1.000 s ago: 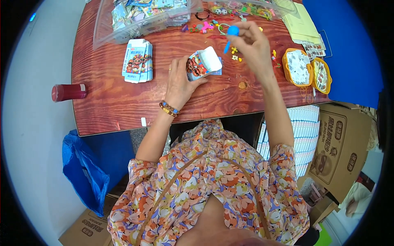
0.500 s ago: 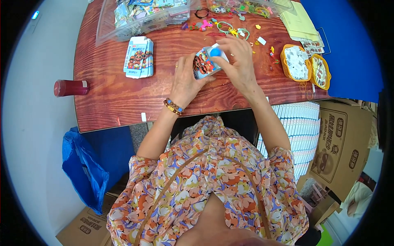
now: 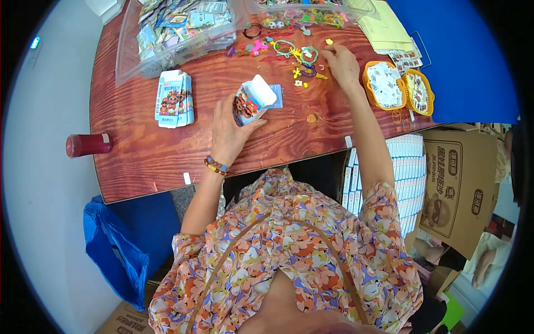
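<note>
My left hand (image 3: pixel 229 127) is wrapped round a small white and blue carton (image 3: pixel 245 109) with cartoon figures on it. The carton's white top flap (image 3: pixel 263 89) stands up, and its inside is hidden. Just behind it, a light blue card (image 3: pixel 277 96) lies on the table. Farther right, my right hand (image 3: pixel 342 68) reaches down with bent fingers drawn together at the edge of the small trinkets; whatever is between the fingertips is hidden. Beside it lie green bracelets (image 3: pixel 309 54), a purple and yellow band (image 3: pixel 305 72) and a yellow piece (image 3: pixel 329 42).
Flat cartons (image 3: pixel 175 99) are stacked at the left, near a red bottle (image 3: pixel 89 145). Clear bins of packets (image 3: pixel 186 30) and toys (image 3: pixel 311 16) stand at the back. Yellow baskets (image 3: pixel 384 83) and yellow paper (image 3: pixel 384 28) lie right. Many boxes (image 3: pixel 397 172) sit below the table's edge.
My right hand has left the carton and moved right to the trinkets. The blue ball it held is out of sight. My left hand still holds the carton; the view has shifted a little.
</note>
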The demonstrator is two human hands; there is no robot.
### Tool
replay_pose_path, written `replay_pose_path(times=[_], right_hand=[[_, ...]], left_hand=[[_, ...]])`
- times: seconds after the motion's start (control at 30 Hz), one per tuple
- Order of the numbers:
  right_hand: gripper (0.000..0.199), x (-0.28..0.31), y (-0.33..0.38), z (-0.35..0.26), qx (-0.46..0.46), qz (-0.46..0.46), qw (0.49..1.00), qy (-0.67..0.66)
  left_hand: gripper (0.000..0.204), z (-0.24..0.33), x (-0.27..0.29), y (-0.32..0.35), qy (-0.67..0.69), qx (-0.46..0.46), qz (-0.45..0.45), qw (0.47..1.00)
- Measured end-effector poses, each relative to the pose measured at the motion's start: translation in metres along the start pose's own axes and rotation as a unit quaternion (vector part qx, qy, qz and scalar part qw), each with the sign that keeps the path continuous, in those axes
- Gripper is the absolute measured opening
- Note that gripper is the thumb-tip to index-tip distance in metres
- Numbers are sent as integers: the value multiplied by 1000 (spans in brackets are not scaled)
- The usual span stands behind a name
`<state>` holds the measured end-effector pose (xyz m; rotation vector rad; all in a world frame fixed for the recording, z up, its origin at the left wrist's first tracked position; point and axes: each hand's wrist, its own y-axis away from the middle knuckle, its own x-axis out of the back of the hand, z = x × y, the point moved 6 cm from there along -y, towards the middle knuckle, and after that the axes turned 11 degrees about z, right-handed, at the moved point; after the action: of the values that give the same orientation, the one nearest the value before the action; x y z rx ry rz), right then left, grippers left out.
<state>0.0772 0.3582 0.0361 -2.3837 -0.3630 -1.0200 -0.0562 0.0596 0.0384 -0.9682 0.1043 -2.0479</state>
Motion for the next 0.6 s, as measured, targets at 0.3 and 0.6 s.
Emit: replay_pose_path(times=[0.3,0.6], right_hand=[[24,-5,-18,-3,-2,-48,997,62],[38,-28,-18,12,41,-101,972,210]], left_hand=[[80,-4,4,-1,-21,0,12,1000],[80,5,-5,-3,-12,-16,-4,1000]])
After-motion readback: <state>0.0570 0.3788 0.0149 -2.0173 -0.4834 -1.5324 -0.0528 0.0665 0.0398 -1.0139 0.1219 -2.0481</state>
